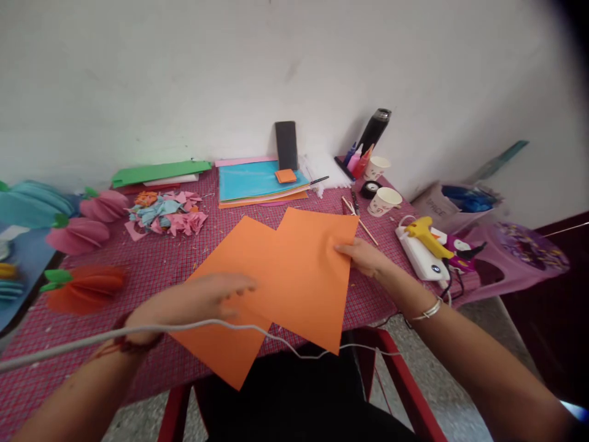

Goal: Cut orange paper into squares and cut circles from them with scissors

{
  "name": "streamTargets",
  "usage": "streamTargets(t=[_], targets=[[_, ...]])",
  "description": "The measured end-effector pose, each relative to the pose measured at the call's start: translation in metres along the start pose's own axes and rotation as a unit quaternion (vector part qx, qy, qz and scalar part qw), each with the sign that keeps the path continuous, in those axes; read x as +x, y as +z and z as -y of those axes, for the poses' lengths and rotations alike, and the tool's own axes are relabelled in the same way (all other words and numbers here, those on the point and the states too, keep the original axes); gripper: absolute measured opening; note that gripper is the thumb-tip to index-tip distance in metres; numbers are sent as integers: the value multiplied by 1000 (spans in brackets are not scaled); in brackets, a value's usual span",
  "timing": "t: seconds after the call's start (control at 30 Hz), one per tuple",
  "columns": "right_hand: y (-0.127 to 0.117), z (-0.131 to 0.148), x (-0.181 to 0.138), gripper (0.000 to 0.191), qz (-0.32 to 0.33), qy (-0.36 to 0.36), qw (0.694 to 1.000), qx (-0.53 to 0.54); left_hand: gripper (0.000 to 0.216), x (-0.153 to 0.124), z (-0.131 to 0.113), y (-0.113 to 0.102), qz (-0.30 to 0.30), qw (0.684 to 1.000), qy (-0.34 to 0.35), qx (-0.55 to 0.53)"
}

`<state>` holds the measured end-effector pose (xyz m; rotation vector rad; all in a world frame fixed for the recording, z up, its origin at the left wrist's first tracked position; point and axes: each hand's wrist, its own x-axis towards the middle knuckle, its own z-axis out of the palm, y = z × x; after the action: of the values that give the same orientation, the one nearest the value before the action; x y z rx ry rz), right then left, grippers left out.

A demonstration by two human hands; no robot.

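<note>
Pinching an orange paper sheet point(308, 264), your right hand point(363, 255) is half-hidden. Your blurred left hand point(207, 291) spreads. A bag point(435, 209) holds something blue point(469, 197).

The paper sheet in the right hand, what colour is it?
The paper sheet is plain orange, best seen in the head view, the only one here.

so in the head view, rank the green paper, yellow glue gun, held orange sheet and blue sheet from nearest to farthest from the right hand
1. orange sheet: at the right hand
2. yellow glue gun: to its right
3. blue sheet: ahead, leftward
4. green paper: far left, by the wall
</note>
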<state>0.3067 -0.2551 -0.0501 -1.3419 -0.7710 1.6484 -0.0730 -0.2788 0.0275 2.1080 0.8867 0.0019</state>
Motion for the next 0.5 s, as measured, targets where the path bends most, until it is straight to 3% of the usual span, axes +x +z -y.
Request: streamTargets(t=[0.1,0.2,0.37,0.5], targets=[[-5,3,-9,27,-16,-7,999,30,39,47,21,-35,-178,975,-77,111],[-11,3,-18,26,-32,-16,998,59,39,119,23,-55,-358,907,-102,196],[-9,-1,-19,25,-33,-13,992,123,62,224,20,-57,-395,879,-104,247],[-2,4,-12,29,-14,-8,983,185,68,263,28,-61,-398,868,-85,283]])
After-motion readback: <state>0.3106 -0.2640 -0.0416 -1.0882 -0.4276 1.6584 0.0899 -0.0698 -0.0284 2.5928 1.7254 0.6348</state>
